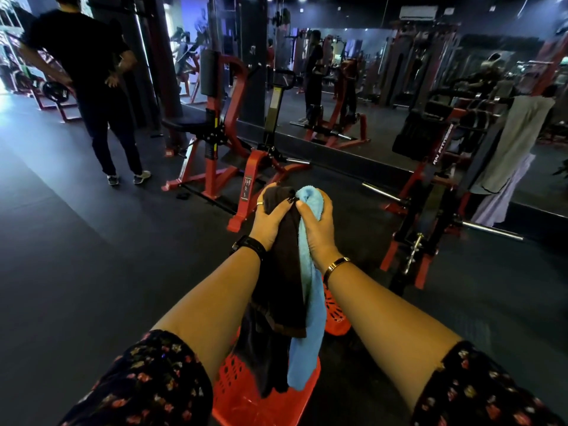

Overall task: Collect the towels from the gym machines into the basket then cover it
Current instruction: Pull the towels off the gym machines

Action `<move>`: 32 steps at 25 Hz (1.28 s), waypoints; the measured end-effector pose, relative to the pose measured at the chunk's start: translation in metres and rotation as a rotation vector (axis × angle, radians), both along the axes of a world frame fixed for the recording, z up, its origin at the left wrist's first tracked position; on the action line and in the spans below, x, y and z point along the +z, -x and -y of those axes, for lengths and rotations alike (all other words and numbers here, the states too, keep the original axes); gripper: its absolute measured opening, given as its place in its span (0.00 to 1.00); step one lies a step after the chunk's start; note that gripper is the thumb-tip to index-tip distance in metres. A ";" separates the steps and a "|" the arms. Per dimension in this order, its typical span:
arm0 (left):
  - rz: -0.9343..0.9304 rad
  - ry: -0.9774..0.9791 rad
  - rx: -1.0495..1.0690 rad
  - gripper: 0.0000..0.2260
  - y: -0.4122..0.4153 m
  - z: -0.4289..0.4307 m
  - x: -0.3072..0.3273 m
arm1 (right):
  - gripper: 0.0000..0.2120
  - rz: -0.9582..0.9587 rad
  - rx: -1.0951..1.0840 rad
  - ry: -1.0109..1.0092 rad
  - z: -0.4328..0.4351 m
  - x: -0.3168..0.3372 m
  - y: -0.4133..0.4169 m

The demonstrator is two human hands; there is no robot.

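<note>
— While both towels hang lengthwise, tops up, who grips which?
— Left hand (270,219) clamped on dark towel (284,272); right hand (318,224) clamped on blue towel (310,318); tails drop over red basket (246,398) below

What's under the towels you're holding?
A red basket on the floor, right below the dark towel and blue towel. The hanging towels hide most of its inside.

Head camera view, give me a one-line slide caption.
Left hand grips a dark brown towel, right hand a light blue towel, above a red plastic basket.
</note>
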State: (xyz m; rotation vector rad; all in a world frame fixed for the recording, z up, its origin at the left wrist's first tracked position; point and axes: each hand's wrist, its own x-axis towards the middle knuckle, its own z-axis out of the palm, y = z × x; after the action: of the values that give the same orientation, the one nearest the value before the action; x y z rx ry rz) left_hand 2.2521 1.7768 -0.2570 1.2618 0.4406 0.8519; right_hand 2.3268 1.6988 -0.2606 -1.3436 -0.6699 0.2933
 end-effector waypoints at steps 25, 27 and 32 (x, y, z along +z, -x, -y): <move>-0.333 0.352 -0.175 0.25 -0.045 -0.126 -0.191 | 0.23 -0.253 -0.239 0.355 -0.108 -0.173 -0.016; -0.353 0.349 -0.183 0.24 -0.046 -0.126 -0.205 | 0.22 -0.286 -0.257 0.362 -0.109 -0.185 -0.016; -0.448 0.410 -0.264 0.25 -0.038 -0.117 -0.258 | 0.23 -0.401 -0.301 0.485 -0.097 -0.240 -0.012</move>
State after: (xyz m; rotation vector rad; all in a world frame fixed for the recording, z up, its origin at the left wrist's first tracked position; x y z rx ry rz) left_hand 2.2899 1.8940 -0.5154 1.0888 0.7446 0.2304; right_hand 2.3390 1.7962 -0.5005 -1.7569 -0.0511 0.4842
